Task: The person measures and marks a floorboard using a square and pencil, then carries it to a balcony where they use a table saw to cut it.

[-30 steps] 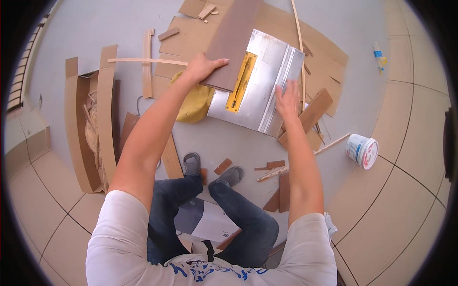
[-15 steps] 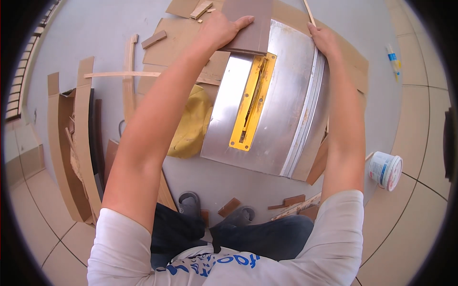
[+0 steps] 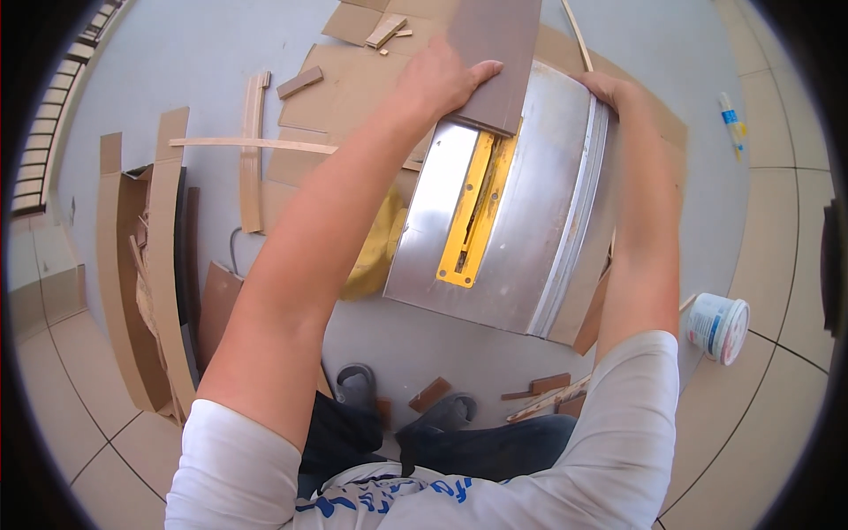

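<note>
My left hand [image 3: 446, 81] is closed on the left edge of a brown board [image 3: 499, 62], its thumb lying on top. The board rests over the far part of a metal saw table [image 3: 539, 194] and covers the far end of the yellow slotted insert [image 3: 473, 221]. My right hand [image 3: 609, 88] is bent over the table's far right corner, beside the grooved side rail [image 3: 574, 212]; most of its fingers are hidden. A thin wood strip [image 3: 576, 31] runs up to that hand; whether it is touched, I cannot tell.
Cardboard [image 3: 314, 97] lies beneath the saw, with wood offcuts [image 3: 300, 82] on it. Left are a yellow cloth-like thing [image 3: 375, 256], a wood strip [image 3: 252, 150] and a long carton [image 3: 163, 291] of scraps. A white tub [image 3: 717, 327] and a tube [image 3: 731, 124] lie right.
The brown board has come nearer to me and right in my left hand, covering more of the yellow insert. The whole view has shifted slightly. My right hand stays at the table's corner.
</note>
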{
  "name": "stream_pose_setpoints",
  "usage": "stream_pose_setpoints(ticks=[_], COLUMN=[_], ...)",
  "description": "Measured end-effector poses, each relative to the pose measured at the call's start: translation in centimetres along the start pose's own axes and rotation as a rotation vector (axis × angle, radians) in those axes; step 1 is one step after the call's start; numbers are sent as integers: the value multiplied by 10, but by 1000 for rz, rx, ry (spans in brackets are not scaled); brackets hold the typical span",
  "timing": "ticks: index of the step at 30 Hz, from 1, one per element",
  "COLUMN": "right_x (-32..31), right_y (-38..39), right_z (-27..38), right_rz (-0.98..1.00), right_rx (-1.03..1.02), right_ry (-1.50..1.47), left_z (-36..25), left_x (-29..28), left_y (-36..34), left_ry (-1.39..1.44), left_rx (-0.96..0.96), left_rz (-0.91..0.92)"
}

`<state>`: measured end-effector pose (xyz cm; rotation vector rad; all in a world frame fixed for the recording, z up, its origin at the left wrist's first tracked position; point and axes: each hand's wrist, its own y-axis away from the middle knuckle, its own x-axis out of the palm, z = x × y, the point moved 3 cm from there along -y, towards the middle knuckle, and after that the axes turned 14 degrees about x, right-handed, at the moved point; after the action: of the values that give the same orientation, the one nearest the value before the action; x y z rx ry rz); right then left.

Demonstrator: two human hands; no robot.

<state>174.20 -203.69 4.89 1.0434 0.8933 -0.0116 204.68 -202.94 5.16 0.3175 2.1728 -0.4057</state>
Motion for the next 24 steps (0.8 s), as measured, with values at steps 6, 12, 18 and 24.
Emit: stream_pose_setpoints(ticks=[6, 12, 18, 24], right_x=[-19, 61, 167, 181], right_y=[-7, 70, 185, 211], right_z=[-44, -121, -222, -207], right_rz=[-707, -968, -705, -699], right_rx=[-404, -462, -209, -10], right_ry=[-231, -519, -342, -257], left_z=[-14, -19, -26, -26], left_x=[11, -8, -4, -3], left_y=[-5, 6, 16, 17], left_ry=[60, 61, -48, -23], left_rx=[18, 1, 161, 236], left_rz=[-3, 214, 19, 56])
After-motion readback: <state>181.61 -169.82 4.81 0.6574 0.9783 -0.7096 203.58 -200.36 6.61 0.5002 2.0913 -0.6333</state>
